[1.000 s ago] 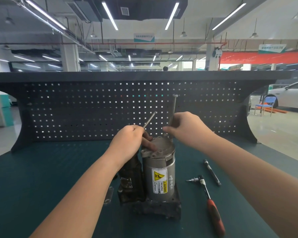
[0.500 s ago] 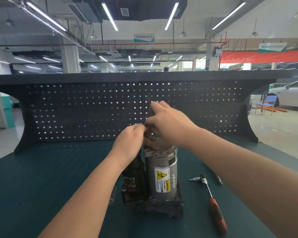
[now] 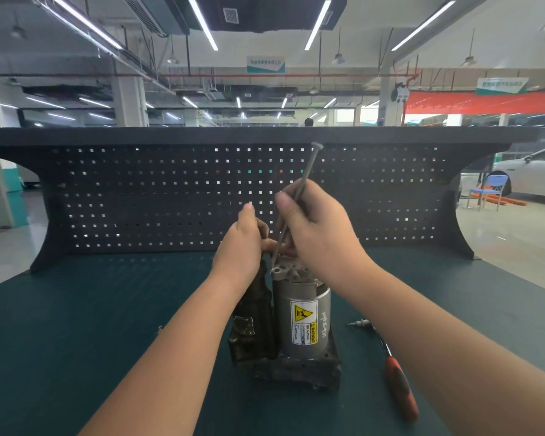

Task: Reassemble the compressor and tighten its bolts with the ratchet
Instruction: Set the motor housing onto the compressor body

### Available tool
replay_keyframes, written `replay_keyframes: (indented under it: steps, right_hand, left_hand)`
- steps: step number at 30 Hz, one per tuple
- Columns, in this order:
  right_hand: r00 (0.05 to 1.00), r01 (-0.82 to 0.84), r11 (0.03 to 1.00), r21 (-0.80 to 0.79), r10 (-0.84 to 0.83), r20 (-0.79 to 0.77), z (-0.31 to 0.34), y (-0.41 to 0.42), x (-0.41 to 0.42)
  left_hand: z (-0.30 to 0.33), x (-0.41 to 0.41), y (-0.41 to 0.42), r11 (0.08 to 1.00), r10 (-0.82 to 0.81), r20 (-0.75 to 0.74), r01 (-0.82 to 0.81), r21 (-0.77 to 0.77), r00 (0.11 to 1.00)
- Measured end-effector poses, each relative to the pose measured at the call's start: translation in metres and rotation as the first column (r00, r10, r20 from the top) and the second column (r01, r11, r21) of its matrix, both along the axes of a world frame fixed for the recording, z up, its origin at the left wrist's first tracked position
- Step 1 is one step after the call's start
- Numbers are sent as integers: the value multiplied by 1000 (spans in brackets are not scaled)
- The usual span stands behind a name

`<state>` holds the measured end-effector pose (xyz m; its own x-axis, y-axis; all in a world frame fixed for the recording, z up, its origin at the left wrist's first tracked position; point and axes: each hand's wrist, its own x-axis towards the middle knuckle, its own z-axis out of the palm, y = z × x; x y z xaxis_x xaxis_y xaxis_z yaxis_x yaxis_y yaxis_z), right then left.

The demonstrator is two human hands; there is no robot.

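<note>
Right hand (image 3: 320, 228) fingers pinch a long bolt (image 3: 299, 196) over the compressor (image 3: 302, 322); left hand (image 3: 241, 247) fingers curl on its top; a ratchet (image 3: 397, 379) lies right on the table (image 3: 107, 309).

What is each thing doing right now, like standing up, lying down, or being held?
compressor: standing upright on the bench
long bolt: tilted, held, tip at the compressor's top
right hand: pinches the long bolt
left hand: grips the compressor's top
ratchet: lying on the bench, untouched
</note>
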<state>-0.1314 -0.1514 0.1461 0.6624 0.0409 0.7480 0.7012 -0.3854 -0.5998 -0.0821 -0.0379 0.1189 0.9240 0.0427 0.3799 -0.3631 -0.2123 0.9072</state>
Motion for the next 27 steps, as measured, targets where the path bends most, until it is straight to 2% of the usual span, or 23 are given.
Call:
replay_keyframes:
  steps: [3, 8, 14, 20, 23, 27]
  right_hand:
    - [999, -18, 1000, 21, 19, -49, -1, 3, 1]
    - [998, 34, 999, -35, -32, 49, 7, 1, 2]
    - [998, 48, 989, -137, -53, -35, 13, 2, 5]
    - [993, 90, 914, -395, -114, -37, 17, 8, 3]
    - [977, 147, 910, -389, -196, -90, 14, 3, 1]
    - [970, 194, 949, -250, -223, -92, 9, -8, -5]
  left_hand:
    - [2, 1, -1, 999, 41, -18, -41, 17, 999]
    - [2, 1, -4, 998, 52, -21, -52, 30, 998]
    - [4, -1, -6, 997, 77, -39, -78, -27, 996]
    - [6, -2, -7, 988, 107, -38, -111, -111, 993]
    - [7, -4, -7, 989, 75, -53, -81, -125, 996]
    - [8, -7, -7, 994, 113, -35, -113, -9, 993]
